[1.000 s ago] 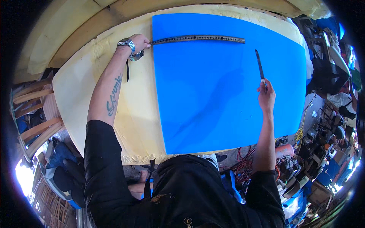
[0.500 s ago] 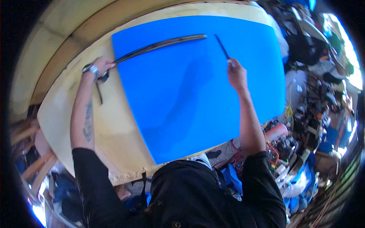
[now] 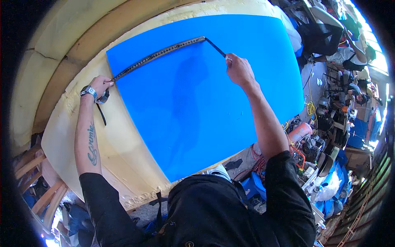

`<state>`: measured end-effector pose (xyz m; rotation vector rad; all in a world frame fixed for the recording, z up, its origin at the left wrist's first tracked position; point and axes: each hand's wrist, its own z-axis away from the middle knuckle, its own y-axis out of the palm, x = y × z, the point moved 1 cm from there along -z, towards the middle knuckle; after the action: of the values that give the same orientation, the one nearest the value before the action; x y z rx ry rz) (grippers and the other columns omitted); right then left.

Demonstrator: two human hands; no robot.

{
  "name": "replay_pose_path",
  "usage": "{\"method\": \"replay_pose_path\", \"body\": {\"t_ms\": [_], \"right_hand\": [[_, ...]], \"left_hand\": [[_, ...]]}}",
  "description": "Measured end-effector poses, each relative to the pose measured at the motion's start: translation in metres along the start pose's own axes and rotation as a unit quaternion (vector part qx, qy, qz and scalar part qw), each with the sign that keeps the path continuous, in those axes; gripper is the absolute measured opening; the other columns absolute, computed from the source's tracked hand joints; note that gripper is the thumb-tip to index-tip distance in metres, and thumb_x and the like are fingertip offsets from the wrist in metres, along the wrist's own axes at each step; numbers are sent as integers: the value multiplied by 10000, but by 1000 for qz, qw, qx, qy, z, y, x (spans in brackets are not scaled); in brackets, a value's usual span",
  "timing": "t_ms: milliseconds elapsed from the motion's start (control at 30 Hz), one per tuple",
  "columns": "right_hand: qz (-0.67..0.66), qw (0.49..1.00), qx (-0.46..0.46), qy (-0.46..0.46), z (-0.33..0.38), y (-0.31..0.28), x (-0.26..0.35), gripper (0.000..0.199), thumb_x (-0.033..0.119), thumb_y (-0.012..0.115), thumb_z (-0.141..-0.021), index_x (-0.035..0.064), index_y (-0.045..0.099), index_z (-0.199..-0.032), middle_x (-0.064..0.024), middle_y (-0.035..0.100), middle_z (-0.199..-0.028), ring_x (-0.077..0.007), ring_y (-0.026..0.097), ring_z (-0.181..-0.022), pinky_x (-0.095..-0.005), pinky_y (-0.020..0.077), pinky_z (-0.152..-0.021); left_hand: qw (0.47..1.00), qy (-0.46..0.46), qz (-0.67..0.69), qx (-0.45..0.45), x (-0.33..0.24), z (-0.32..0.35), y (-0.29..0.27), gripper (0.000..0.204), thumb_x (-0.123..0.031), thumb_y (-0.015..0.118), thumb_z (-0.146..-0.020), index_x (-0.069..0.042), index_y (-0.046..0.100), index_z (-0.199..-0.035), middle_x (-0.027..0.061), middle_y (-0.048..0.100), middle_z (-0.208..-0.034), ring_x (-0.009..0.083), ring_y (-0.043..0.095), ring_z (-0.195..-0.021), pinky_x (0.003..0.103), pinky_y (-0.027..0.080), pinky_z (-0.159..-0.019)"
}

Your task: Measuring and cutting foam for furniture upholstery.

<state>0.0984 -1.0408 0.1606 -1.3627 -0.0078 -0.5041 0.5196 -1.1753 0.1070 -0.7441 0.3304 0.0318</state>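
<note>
A tape measure's blade (image 3: 158, 53) lies extended over a large blue sheet (image 3: 197, 111), running from its left edge toward the upper middle. At the sheet's left edge my left hand (image 3: 101, 85) is closed on the tape measure, whose dark case (image 3: 104, 96) shows partly under the wrist, with a black strap (image 3: 101, 114) hanging from it. My right hand (image 3: 238, 70) is closed on a slim dark rod (image 3: 215, 47), perhaps a pencil. The rod's far tip meets the free end of the blade. I wear a metal-banded watch (image 3: 88, 91) on my left wrist.
The blue sheet rests on a large cream foam block (image 3: 111, 140). More foam slabs (image 3: 61, 61) stand beyond it at the left. Cluttered on the floor at right are a red cylinder (image 3: 300, 131), yellow cord (image 3: 311, 109) and tools. A person (image 3: 343, 55) is at the far right.
The rod's tip, apart from the blade before, now meets its end. My right hand has moved a little left and up, and the whole view has shifted slightly.
</note>
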Motion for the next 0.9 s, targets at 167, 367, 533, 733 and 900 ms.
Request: {"method": "replay_pose_path", "body": {"t_ms": [167,367,533,733,900], "right_hand": [[14,999,42,-3,3,-10,6,166,93,455,-717,50,547,-848,-189,577,-776,-354,566,-743,-437,454,-611],[31,998,42,21,9,-27,16,155,71,433,-740,42,556,-830,-182,581,-760,-344,566,-711,-438,440,-570],[29,997,47,50,-3,-28,21,175,64,453,-684,22,583,-793,-184,593,-771,-336,586,-730,-401,487,-605],[29,998,52,35,5,-19,19,182,54,459,-667,27,590,-791,-181,595,-775,-329,590,-729,-393,493,-614],[14,997,69,25,31,-24,-17,187,76,402,-775,26,557,-868,-172,575,-775,-290,573,-720,-386,460,-592]], "left_hand": [[1000,15,8,-8,3,-3,2,214,-216,536,-791,-11,593,-761,65,561,-605,154,517,-546,315,427,-538],[1000,14,6,-16,3,-5,5,214,-228,548,-776,-22,589,-737,59,547,-580,143,504,-524,313,411,-505],[999,20,-21,-25,3,-5,3,221,-246,548,-777,-32,604,-773,70,547,-582,138,487,-537,307,391,-523],[1000,3,-3,-16,9,-10,7,218,-244,551,-774,-39,617,-803,70,572,-619,141,512,-567,302,403,-546],[999,24,-17,-24,9,-4,2,227,-237,544,-783,-17,601,-782,53,556,-596,128,496,-533,298,397,-511]]}}
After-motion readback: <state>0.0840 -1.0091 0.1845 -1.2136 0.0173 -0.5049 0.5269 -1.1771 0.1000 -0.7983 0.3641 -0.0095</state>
